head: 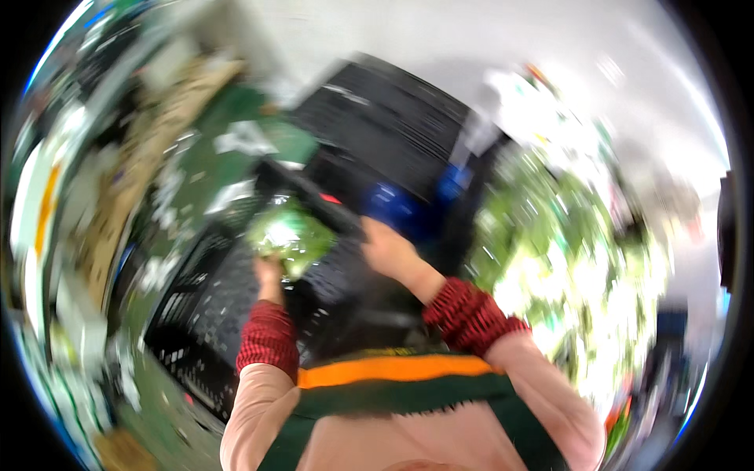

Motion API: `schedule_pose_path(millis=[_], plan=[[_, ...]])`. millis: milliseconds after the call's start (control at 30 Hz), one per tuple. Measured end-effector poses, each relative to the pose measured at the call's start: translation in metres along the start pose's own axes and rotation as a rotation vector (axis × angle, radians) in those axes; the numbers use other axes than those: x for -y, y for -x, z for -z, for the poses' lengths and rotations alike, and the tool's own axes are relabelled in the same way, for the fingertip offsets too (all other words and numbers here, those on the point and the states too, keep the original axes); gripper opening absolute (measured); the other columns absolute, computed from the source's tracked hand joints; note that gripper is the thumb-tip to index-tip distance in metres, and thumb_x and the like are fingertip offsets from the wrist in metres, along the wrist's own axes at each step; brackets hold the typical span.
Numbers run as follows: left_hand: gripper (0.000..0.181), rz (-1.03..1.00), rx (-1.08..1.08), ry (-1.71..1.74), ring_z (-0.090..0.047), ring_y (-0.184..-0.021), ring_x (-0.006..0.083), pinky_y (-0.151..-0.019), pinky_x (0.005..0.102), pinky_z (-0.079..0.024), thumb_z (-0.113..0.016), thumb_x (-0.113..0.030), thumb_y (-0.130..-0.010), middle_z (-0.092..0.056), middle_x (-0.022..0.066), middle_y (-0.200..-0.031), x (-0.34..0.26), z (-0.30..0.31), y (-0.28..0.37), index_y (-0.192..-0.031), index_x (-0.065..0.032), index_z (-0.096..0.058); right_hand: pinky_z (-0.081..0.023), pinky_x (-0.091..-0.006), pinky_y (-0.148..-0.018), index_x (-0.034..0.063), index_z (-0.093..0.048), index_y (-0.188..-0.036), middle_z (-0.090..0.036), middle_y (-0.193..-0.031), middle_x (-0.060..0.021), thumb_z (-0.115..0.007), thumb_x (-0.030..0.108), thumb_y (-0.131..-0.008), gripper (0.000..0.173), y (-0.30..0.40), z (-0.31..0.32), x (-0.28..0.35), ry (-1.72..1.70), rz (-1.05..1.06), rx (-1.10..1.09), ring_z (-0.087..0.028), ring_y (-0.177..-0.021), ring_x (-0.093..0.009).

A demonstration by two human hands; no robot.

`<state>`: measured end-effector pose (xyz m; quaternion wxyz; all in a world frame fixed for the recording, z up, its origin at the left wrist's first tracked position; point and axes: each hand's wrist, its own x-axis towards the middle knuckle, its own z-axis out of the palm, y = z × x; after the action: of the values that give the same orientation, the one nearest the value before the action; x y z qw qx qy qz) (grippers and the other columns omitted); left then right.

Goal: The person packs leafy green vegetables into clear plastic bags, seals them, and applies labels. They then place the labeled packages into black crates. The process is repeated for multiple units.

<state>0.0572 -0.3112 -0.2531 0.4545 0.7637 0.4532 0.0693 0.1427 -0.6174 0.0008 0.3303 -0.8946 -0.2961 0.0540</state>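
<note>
My left hand (269,272) holds the near edge of a shiny, clear plastic bag of green leafy vegetables (291,232). The bag is over a black slatted plastic crate (203,306) on my left side. My right hand (389,250) is at the end of a dark bar-like edge (312,194) with a small red mark. Blur hides whether its fingers grip that edge. Just beyond the right hand are glossy blue round objects (389,203), too blurred to name. Red-and-black knitted cuffs cover both wrists.
Another black crate (389,123) stands ahead, against a pale surface. A large heap of leafy greens (565,253) lies to the right. White scraps (244,138) litter the green floor (203,141) at left, beside a long wooden board (156,141). Much is motion-blurred.
</note>
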Motion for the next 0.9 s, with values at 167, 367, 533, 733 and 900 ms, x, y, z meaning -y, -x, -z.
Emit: schedule_pose_path(millis=[167, 367, 533, 733, 900], plan=[[0.062, 0.282, -0.035, 0.367, -0.051, -0.112, 0.0321, -0.094, 0.0401, -0.042, -0.057, -0.027, -0.088, -0.046, 0.0211, -0.131, 0.006, -0.007, -0.005, -0.14, -0.005, -0.031, -0.047, -0.0387, -0.087, 0.004, -0.062, -0.105, -0.062, -0.105, -0.0128, -0.07, 0.011, -0.072, 0.034, 0.058, 0.136, -0.003, -0.062, 0.138, -0.232, -0.058, -0.098, -0.031], [0.046, -0.034, 0.263, 0.895, -0.053, -0.106, 0.0236, -0.089, 0.0339, -0.044, -0.056, -0.017, -0.09, -0.053, 0.0129, -0.121, -0.185, 0.076, 0.152, -0.131, -0.001, -0.043, -0.041, -0.0388, -0.095, -0.0037, -0.056, -0.116, -0.059, -0.114, -0.0216, -0.065, 0.03, -0.083, 0.048, 0.156, 0.338, -0.164, 0.563, -0.361, -0.779, -0.054, -0.109, -0.035], [0.016, -0.726, 0.865, 0.522, -0.061, -0.091, 0.0162, -0.082, 0.0286, -0.047, -0.054, -0.006, -0.085, -0.065, 0.0075, -0.097, -0.28, 0.03, 0.305, -0.097, 0.0011, -0.063, -0.038, -0.036, -0.101, -0.0065, -0.041, -0.133, -0.049, -0.13, -0.0239, -0.069, 0.04, -0.078, 0.077, 0.183, 0.416, -0.266, 0.018, -0.579, -0.084, -0.05, -0.12, -0.028], [0.045, -0.479, 1.529, 0.603, -0.053, -0.11, 0.0149, -0.095, 0.0292, -0.042, -0.056, -0.017, -0.092, -0.058, 0.0104, -0.119, -0.303, -0.054, 0.42, -0.131, 0.0014, -0.044, -0.031, -0.0235, -0.051, -0.0008, -0.059, -0.083, -0.048, -0.065, 0.0035, -0.059, 0.008, -0.077, 0.011, 0.203, 0.431, -0.157, -0.117, -0.337, -0.236, -0.039, -0.06, -0.005], [0.072, -0.945, 1.236, 0.507, -0.044, -0.124, 0.0266, -0.105, 0.0367, -0.033, -0.069, -0.019, -0.077, -0.046, 0.0197, -0.133, -0.315, -0.061, 0.449, -0.138, -0.0006, -0.035, -0.031, -0.0217, -0.055, 0.0018, -0.056, -0.087, -0.048, -0.071, 0.005, -0.053, 0.013, -0.089, 0.012, 0.195, 0.424, -0.093, -0.285, -0.197, -0.485, -0.04, -0.064, -0.005]])
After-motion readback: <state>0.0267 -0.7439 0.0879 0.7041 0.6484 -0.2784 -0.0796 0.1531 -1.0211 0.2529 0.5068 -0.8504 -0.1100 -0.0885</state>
